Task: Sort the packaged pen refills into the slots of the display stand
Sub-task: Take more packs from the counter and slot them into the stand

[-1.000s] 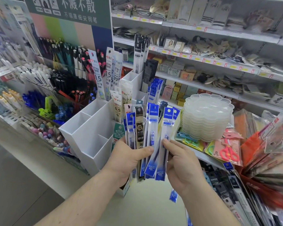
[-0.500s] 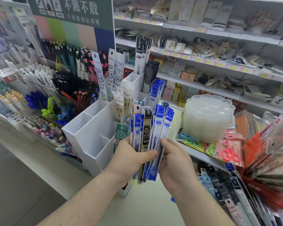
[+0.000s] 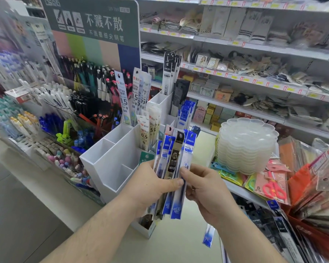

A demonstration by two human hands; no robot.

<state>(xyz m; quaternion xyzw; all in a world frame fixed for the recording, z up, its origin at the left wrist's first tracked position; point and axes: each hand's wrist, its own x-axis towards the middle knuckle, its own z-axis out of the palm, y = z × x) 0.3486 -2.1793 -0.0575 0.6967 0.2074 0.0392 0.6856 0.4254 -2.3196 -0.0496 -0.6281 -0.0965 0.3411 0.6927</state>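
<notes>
A bundle of packaged pen refills (image 3: 174, 164), mostly blue-and-white packs with one black pack among them, stands upright in my left hand (image 3: 150, 185), thumb across the front. My right hand (image 3: 205, 188) pinches the rightmost blue pack from the side. Behind them is the white display stand (image 3: 110, 160), its near slots bare. Its rear slots hold white 0.5 refill packs (image 3: 144, 133), blue refill packs (image 3: 185, 111) and tall black-and-white packs (image 3: 170, 73).
A pen display with a green sign (image 3: 91, 21) stands at the left. A stack of clear plastic trays (image 3: 247, 145) and packaged scissors (image 3: 273, 186) lie on the right shelf edge. Stocked shelves fill the back. One blue pack (image 3: 208, 236) hangs below my right wrist.
The fanned packs have been gathered into a tighter bundle. My right hand has moved in toward my left and now pinches the rightmost pack. The view has shifted slightly upward.
</notes>
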